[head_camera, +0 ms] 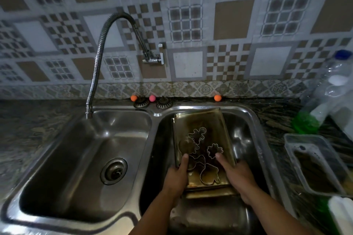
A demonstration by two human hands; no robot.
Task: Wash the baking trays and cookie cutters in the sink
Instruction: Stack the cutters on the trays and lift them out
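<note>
Baking trays [198, 120] sit stacked in the right bowl of the steel sink [254, 120], leaning up on its far wall. Another tray's edge peeks out under the top one at the near end. Cookie cutters [197, 134] lie inside the top tray: a little man shape, a flower, a heart and a few more, close together.

Going left to right: the left bowl [57, 158] holds just a round drain [114, 171], with lots of room in it. A bendy tap hose [97, 59] curves down over its far left corner. The left hand [178, 175] holds the tray's left edge, thumb on top and curled over it; its other fingers are hidden under the tray. The right hand [236, 173] holds the right edge the same way, thumb inside the tray by the flower cutter. Little room is left beside the trays.

On the table [277, 118] to the right sits a clear tub [298, 139] with dark, foamy stuff inside. Far right, a plastic bottle [336, 74] and something green [305, 122] look blurry, and a white thing [342, 213] is cut off at the corner.
</note>
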